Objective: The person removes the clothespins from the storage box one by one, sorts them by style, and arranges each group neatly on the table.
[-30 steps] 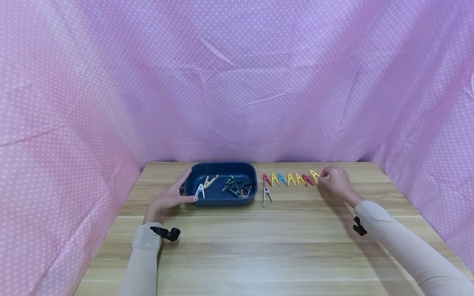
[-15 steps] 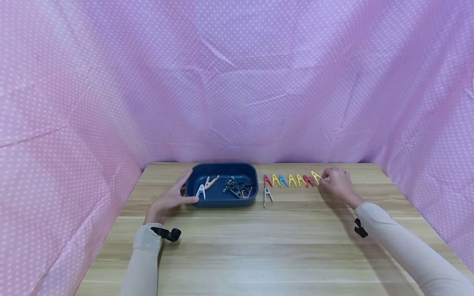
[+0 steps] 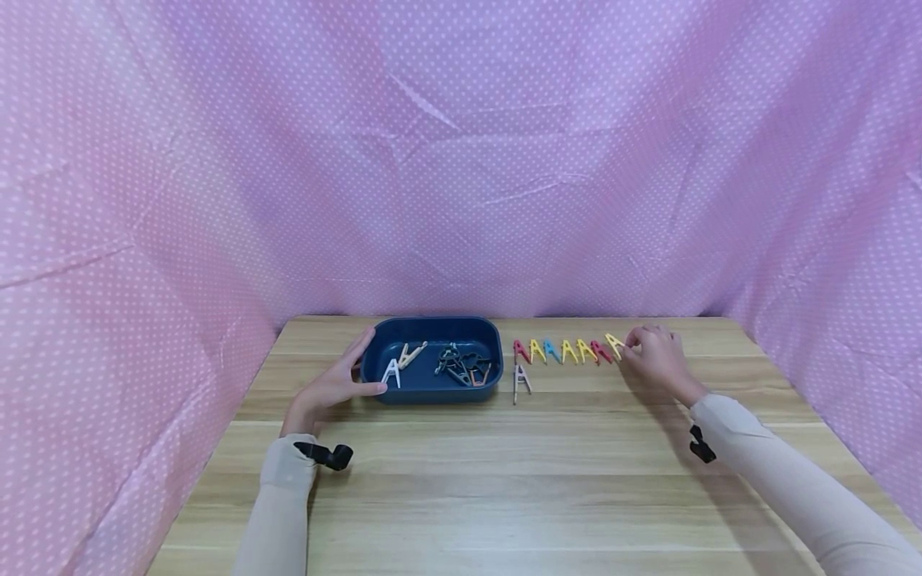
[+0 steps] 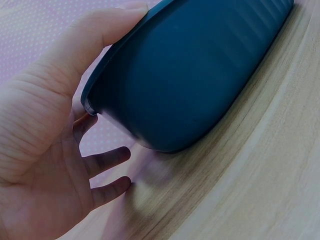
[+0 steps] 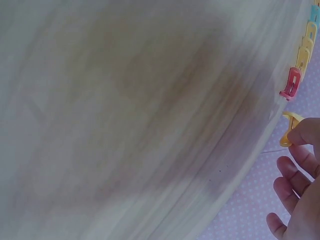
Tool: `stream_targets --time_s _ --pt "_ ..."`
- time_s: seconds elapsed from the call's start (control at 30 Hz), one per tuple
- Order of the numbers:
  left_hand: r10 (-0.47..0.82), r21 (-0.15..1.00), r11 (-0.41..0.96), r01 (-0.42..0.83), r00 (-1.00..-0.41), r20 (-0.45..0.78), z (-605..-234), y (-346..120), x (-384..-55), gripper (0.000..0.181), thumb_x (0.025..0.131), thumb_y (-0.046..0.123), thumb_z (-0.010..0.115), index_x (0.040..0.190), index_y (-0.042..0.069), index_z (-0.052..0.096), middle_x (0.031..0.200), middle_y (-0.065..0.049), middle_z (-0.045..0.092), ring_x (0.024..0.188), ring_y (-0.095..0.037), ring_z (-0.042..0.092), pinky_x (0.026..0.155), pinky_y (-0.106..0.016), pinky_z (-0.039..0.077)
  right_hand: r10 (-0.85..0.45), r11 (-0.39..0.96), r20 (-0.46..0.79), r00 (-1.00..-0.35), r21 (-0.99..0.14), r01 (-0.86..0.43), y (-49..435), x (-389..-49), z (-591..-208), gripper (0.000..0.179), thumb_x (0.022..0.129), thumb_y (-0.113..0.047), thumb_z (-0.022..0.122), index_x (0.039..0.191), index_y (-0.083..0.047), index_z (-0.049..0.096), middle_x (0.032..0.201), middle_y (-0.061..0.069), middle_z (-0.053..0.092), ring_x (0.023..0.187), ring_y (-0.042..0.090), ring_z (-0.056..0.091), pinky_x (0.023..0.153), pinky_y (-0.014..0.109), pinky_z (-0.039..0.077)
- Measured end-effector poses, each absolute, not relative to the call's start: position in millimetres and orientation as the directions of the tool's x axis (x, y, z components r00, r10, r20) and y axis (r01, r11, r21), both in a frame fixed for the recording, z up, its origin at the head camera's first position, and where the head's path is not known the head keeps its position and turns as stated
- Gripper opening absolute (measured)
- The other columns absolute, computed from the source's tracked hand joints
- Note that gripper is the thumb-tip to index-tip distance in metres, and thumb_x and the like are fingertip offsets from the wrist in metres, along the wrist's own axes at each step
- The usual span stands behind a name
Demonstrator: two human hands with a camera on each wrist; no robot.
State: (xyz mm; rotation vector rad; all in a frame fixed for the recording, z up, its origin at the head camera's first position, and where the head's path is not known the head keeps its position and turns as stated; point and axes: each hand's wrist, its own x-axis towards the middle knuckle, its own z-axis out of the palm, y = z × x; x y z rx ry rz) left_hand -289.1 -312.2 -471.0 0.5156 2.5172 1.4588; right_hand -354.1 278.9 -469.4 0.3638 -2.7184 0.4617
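My right hand (image 3: 657, 354) pinches a yellow clothespin (image 3: 615, 345) between thumb and index finger, at the right end of a row of clothespins. In the right wrist view that yellow clothespin (image 5: 289, 131) sits just past a red clothespin (image 5: 292, 84), other fingers spread away from it. At the left, my left hand (image 3: 337, 382) holds the end of a dark blue rectangular bin (image 3: 439, 395). The left wrist view shows the thumb (image 4: 116, 24) over the rim. Inside the bin lie a white clothespin (image 3: 391, 372), a cream clothespin (image 3: 411, 354) and several dark green ones.
The row holds red, yellow and blue clothespins (image 3: 551, 350) along the back of the wooden table (image 3: 475, 480). A pale grey-pink clothespin (image 3: 522, 379) lies in front of the row's left end. Pink dotted cloth (image 3: 461, 200) hangs behind and on both sides.
The view shifts very slightly early on. Otherwise the yellow clothespin stays in the right hand at the row's end, and the left hand stays on the bin.
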Motion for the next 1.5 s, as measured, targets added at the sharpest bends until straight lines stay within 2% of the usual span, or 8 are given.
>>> stream_targets --time_s 0.2,0.43,1.0,1.23,1.5 --pt "0.384 0.865 0.459 0.201 -0.923 0.011 -470.9 -312.1 -288.9 0.110 0.090 0.024 0.079 0.166 0.021 -0.001 0.173 -0.009 -0.008 0.158 -0.040 0.000 0.123 -0.065 0.015 -0.195 0.915 0.378 -0.905 -0.263 -0.306 278.9 -354.8 -470.7 0.007 0.083 -0.011 0.067 0.079 -0.005 0.069 0.093 0.019 0.070 0.090 0.040 0.057 0.077 0.053 0.036" --pt "0.370 0.873 0.455 0.174 -0.929 -0.008 -470.2 -311.7 -287.9 0.111 0.089 0.025 0.080 0.166 0.024 0.000 0.173 -0.004 -0.008 0.159 -0.035 -0.001 0.125 -0.061 0.015 -0.201 0.918 0.354 -0.913 -0.258 -0.302 280.0 -355.6 -471.5 0.008 0.084 -0.011 0.066 0.080 -0.005 0.069 0.094 0.020 0.069 0.090 0.040 0.056 0.078 0.055 0.036" --pt "0.377 0.874 0.448 0.190 -0.926 0.008 -472.4 -311.2 -289.3 0.110 0.090 0.025 0.080 0.166 0.022 0.001 0.173 -0.004 -0.006 0.159 -0.034 0.000 0.125 -0.061 0.016 -0.187 0.919 0.296 -0.937 -0.283 -0.273 278.0 -354.2 -474.1 0.009 0.086 -0.013 0.067 0.084 -0.005 0.069 0.093 0.018 0.067 0.093 0.040 0.053 0.079 0.053 0.034" --pt "0.378 0.869 0.453 0.201 -0.925 0.017 -471.7 -311.0 -289.6 0.109 0.090 0.024 0.079 0.166 0.020 0.001 0.173 -0.008 -0.006 0.158 -0.038 0.001 0.124 -0.064 0.015 -0.188 0.919 0.280 -0.941 -0.289 -0.270 277.9 -353.9 -472.9 0.011 0.087 -0.012 0.065 0.084 -0.003 0.070 0.095 0.020 0.067 0.094 0.040 0.053 0.081 0.054 0.033" --pt "0.377 0.876 0.445 0.185 -0.926 0.004 -471.4 -311.6 -288.5 0.109 0.091 0.024 0.078 0.166 0.023 -0.001 0.173 -0.008 -0.007 0.157 -0.042 0.004 0.123 -0.065 0.015 -0.183 0.924 0.271 -0.945 -0.282 -0.259 279.0 -353.4 -474.0 0.014 0.086 -0.014 0.065 0.081 -0.003 0.072 0.092 0.018 0.066 0.093 0.039 0.053 0.079 0.053 0.033"
